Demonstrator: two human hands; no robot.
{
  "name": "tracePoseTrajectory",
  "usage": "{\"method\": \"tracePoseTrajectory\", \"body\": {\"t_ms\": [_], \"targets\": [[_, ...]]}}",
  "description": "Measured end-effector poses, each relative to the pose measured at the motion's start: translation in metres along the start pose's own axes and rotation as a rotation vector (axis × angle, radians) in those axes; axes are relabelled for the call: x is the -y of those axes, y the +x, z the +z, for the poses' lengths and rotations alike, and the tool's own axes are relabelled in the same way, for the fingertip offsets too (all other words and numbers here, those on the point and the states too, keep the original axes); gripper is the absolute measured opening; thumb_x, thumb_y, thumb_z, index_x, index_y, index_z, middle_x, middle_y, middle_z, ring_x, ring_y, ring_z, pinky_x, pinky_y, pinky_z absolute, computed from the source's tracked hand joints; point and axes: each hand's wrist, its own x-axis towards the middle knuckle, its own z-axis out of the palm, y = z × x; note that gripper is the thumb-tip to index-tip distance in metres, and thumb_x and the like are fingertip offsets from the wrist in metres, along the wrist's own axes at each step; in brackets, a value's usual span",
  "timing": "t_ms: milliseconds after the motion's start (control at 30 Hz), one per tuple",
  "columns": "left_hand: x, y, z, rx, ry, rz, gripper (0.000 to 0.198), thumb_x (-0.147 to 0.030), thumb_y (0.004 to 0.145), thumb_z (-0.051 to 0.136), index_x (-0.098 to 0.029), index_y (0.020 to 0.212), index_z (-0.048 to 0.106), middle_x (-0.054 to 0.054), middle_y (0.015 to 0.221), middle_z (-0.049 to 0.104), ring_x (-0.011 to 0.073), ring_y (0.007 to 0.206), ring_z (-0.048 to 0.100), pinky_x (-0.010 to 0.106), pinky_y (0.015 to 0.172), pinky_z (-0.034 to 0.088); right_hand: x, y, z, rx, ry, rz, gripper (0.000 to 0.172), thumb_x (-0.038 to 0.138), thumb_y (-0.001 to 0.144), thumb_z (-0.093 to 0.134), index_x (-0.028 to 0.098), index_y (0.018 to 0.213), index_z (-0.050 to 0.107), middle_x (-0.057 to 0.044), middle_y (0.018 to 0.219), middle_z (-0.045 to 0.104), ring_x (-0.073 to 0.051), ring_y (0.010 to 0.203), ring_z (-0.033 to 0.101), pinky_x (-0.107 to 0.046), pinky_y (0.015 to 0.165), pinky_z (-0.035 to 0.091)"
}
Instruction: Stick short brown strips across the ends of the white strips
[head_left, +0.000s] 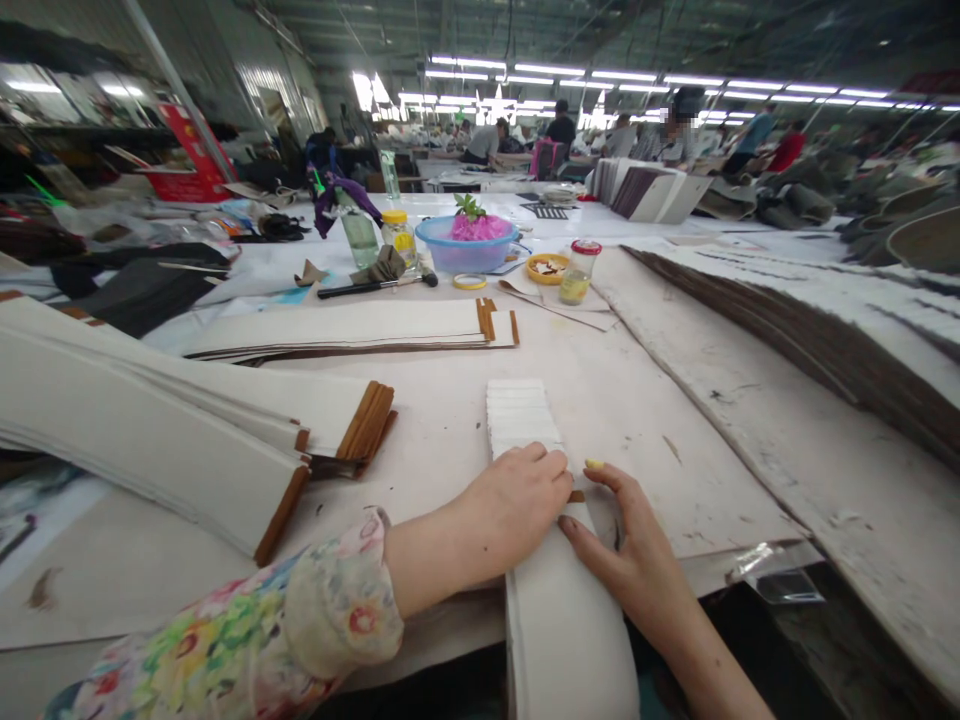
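A long white strip of material point(570, 610) runs from the table's front edge toward me, its near part bending down over the edge. Beyond my hands lies a stack of white strips point(519, 405) with stepped ends. My left hand point(517, 505) is closed over the strip where it meets the stack, fingers curled and their tips hidden. A small brown end piece point(576, 496) shows between the two hands. On the right side, my right hand point(626, 535) has thumb and forefinger spread apart, the thumb tip at the strip's edge. Yellow marks the forefinger's tip.
White strips with brown ends point(281, 510) are piled at left, with another stack point(375, 325) behind. Farther back stand a blue basin point(439, 250), a lidded jar point(577, 275), a yellow dish point(541, 268) and a brush point(375, 287). Layered sheets point(810, 350) lie right. People work in the background.
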Motion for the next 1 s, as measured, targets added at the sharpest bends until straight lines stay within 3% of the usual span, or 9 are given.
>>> {"method": "tracePoseTrajectory", "body": {"t_ms": [133, 333, 600, 800, 1000], "targets": [[-0.003, -0.001, 0.002, -0.006, 0.036, -0.004, 0.015, -0.014, 0.083, 0.043, -0.012, 0.092, 0.055, 0.006, 0.092, 0.052, 0.0198, 0.085, 0.046, 0.033, 0.075, 0.04, 0.004, 0.005, -0.002, 0.017, -0.007, -0.001, 0.054, 0.038, 0.075, 0.054, 0.018, 0.121, 0.033, -0.012, 0.12, 0.046, -0.025, 0.112, 0.044, -0.045, 0.096, 0.036], [0.011, -0.008, 0.002, -0.077, -0.178, -0.079, 0.018, -0.02, 0.086, 0.042, -0.016, 0.098, 0.055, 0.005, 0.092, 0.052, 0.0171, 0.088, 0.047, 0.029, 0.081, 0.04, 0.01, 0.017, -0.003, 0.083, -0.065, -0.133, 0.061, 0.034, 0.078, 0.05, 0.018, 0.131, 0.024, -0.013, 0.126, 0.043, -0.024, 0.116, 0.041, -0.045, 0.097, 0.035], [0.021, -0.028, 0.0, -0.139, -0.343, -0.197, 0.02, -0.031, 0.079, 0.055, -0.016, 0.093, 0.055, 0.004, 0.093, 0.051, 0.0185, 0.091, 0.047, 0.031, 0.081, 0.04, 0.011, 0.021, -0.006, 0.14, -0.108, -0.297, 0.044, 0.028, 0.081, 0.047, 0.021, 0.124, 0.039, -0.011, 0.118, 0.049, -0.023, 0.112, 0.045, -0.043, 0.093, 0.04], [0.021, -0.027, 0.002, -0.135, -0.387, -0.21, 0.024, -0.032, 0.079, 0.056, -0.017, 0.097, 0.054, 0.005, 0.096, 0.052, 0.0186, 0.092, 0.047, 0.031, 0.082, 0.04, 0.022, 0.025, -0.007, 0.144, -0.268, -0.354, 0.032, 0.021, 0.079, 0.048, 0.018, 0.111, 0.05, -0.01, 0.107, 0.052, -0.023, 0.102, 0.048, -0.046, 0.094, 0.036], [0.014, -0.026, 0.003, -0.099, -0.212, -0.17, 0.016, -0.03, 0.084, 0.049, -0.015, 0.086, 0.053, 0.005, 0.09, 0.052, 0.0189, 0.087, 0.047, 0.031, 0.077, 0.041, 0.033, 0.025, -0.007, 0.16, -0.368, -0.43, 0.02, 0.017, 0.079, 0.046, 0.02, 0.098, 0.054, -0.005, 0.094, 0.057, -0.019, 0.092, 0.052, -0.046, 0.098, 0.029]]}}
